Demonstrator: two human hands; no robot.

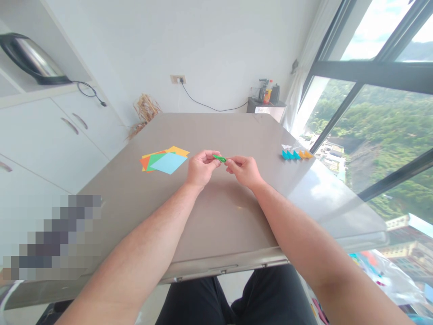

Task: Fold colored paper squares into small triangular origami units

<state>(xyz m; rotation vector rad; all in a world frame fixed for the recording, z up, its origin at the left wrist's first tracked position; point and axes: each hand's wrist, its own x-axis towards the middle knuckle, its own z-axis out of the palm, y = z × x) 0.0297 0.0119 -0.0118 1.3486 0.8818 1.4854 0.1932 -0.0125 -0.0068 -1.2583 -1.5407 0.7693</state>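
Observation:
Between my two hands, above the middle of the table, is a small piece of folded green paper (pixel 220 159), narrow and pointed at its left end. My left hand (pixel 202 168) pinches it from the left, thumb below and fingers behind. From the right, my right hand (pixel 245 170) grips its other end between thumb and fingertips. Left of my hands lies a fanned stack of coloured paper sheets (pixel 170 163), light blue on top, with green, orange and yellow beneath. At the right stands a row of small folded paper boats (pixel 291 155), blue ones and orange ones.
The grey-brown table (pixel 216 216) has its front edge near my lap. A window (pixel 368 113) runs along the right. White cabinets (pixel 43 149) and an electric kettle (pixel 37 61) are at the left. A plastic bag (pixel 392 275) lies below the table's right edge.

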